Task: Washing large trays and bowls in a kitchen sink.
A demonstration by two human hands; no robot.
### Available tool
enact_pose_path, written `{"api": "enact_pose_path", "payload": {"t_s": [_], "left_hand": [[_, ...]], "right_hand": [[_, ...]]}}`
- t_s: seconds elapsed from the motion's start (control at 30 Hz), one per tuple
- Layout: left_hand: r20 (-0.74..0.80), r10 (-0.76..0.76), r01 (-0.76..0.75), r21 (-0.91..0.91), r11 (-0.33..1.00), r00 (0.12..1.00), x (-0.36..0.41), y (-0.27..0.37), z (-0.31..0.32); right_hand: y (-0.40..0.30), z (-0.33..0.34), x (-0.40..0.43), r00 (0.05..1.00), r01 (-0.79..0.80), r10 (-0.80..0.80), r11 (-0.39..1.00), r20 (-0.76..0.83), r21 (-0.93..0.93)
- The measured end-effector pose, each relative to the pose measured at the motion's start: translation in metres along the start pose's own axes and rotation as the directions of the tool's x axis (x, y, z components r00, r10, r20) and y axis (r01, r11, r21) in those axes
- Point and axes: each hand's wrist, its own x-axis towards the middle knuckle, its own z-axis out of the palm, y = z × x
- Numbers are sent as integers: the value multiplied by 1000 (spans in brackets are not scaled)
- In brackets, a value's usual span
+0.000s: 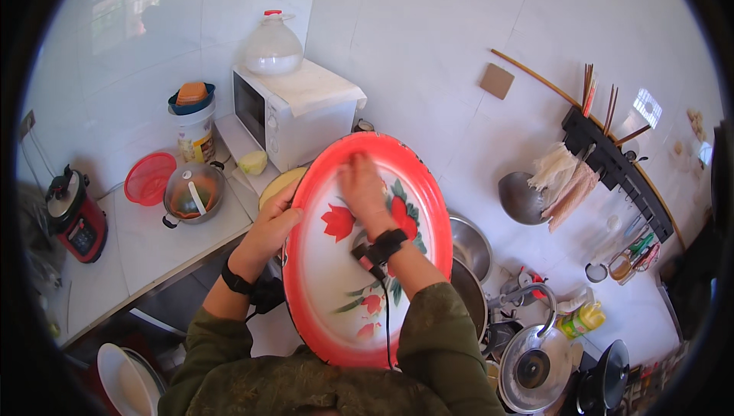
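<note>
A large oval enamel tray (321,278) with a red rim and painted red flowers is tilted up in front of my body. My left hand (275,224) grips its left rim, thumb on the near face. Over the upper part of the tray's white face lies my right hand (364,186), blurred, its fingers pointing toward the top rim. Whether anything thin is under those fingers is hidden. A black cable (387,313) runs down across the tray from a small device at my right wrist. Behind the left rim, a round yellowish item (281,186) is partly covered.
Left on the tiled counter (137,255) stand a red electric pressure cooker (77,215), a red plastic basket (150,179) and a lidded pot (195,192). A microwave (309,118) carries a large plastic jug (274,46). Metal basins (473,244) and a pan lid (536,367) crowd the right.
</note>
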Motion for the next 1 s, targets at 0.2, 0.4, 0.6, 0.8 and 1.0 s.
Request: {"api": "enact_pose_path", "payload": {"t_s": [0.2,0.4,0.6,0.8,1.0], "left_hand": [[-43,-18,16,-53,998,999,-1,-14,-15],[-59,7,-9,-30,1000,998,3,-4,-14],[117,104,-91,-111,990,988,3,6,12],[260,557,-614,300,730,789,10,3,116],[420,591,-719,287,633,689,-8,2,149]], "right_hand": [[-90,-50,-134,857,291,-383,912,345,290],[-24,-131,-245,589,448,-460,870,665,205],[61,-189,-284,677,-122,166,986,717,-113],[168,-193,-321,840,-255,395,893,373,-370],[169,-165,-316,461,-882,816,465,350,78]]}}
